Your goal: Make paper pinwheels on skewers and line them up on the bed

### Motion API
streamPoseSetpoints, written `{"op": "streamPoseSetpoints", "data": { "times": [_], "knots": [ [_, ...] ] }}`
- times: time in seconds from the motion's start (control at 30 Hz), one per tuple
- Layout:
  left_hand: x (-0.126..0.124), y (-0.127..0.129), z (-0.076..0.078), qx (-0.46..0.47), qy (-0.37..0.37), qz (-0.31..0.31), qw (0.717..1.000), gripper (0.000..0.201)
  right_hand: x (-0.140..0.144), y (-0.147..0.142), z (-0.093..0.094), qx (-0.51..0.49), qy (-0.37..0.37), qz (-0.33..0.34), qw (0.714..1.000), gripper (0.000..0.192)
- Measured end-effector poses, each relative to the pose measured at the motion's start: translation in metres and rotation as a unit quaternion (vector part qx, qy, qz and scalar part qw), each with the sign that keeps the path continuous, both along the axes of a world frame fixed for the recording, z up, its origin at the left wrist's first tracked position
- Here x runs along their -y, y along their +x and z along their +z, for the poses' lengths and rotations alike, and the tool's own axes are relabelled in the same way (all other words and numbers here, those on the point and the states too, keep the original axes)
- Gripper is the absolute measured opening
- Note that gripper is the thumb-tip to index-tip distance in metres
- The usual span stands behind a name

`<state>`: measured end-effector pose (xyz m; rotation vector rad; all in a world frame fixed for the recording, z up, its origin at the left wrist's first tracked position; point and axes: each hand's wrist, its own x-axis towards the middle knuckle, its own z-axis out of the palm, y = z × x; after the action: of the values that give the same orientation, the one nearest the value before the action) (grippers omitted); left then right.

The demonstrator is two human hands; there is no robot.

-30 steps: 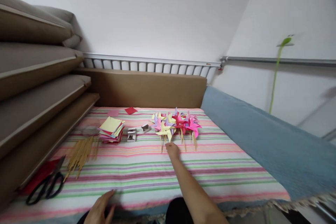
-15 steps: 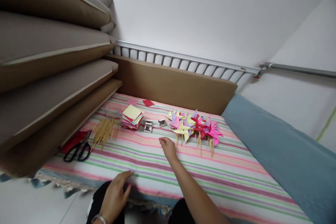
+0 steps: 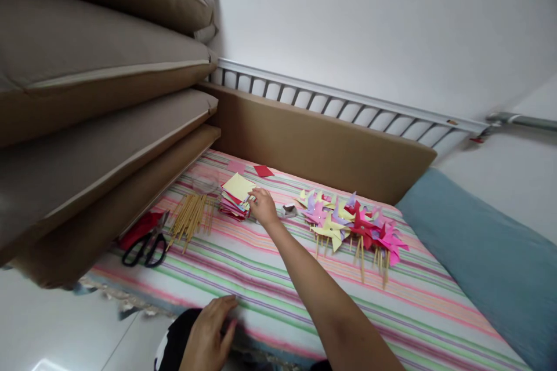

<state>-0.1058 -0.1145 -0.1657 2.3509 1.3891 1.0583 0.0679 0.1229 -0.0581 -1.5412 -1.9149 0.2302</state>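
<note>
1 paper stack (image 3: 237,194) touches right grip (image 3: 261,206).

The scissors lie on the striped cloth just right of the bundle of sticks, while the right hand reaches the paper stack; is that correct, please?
Not quite: the head view shows the scissors left of the bundle of sticks, not right. They do lie on the striped cloth, and the right hand does reach the paper stack.

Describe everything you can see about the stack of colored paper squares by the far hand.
The stack of paper squares lies flat on the striped cloth, between the wooden sticks and a small metal piece. Its top sheet is pale yellow; red, pink and bluish edges fan out unevenly beneath. The sheets look like thin craft paper. The right hand is at its right edge, fingers on or just at the sheets.
</note>
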Motion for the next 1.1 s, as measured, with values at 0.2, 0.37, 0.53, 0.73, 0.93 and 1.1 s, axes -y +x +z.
{"op": "streamPoseSetpoints", "data": {
  "times": [0.2,0.37,0.53,0.73,0.93,1.1],
  "knots": [
    [0.000,-0.001,0.001,0.007,-0.003,-0.006,1.000,0.033,-0.024,-0.013,-0.005,0.040,-0.024,0.010,0.999,0.033],
    [-0.001,0.000,0.002,0.013,0.003,0.000,1.000,0.031,-0.029,-0.020,-0.017,0.054,-0.043,0.000,0.998,0.046],
    [0.001,-0.001,0.005,0.016,-0.007,-0.001,1.000,0.030,-0.030,-0.020,-0.021,0.047,-0.049,-0.005,0.998,0.046],
    [0.001,-0.001,0.007,0.042,-0.014,0.000,0.999,0.030,-0.034,-0.010,-0.014,0.041,-0.048,0.007,0.998,0.030],
    [0.001,-0.001,0.004,0.041,-0.016,0.002,0.999,0.031,-0.035,-0.007,-0.019,0.047,-0.056,0.025,0.997,0.030],
    [0.001,-0.002,0.004,0.037,-0.016,-0.002,0.999,0.030,-0.034,-0.009,-0.022,0.055,-0.057,0.040,0.996,0.030]
  ]
}}
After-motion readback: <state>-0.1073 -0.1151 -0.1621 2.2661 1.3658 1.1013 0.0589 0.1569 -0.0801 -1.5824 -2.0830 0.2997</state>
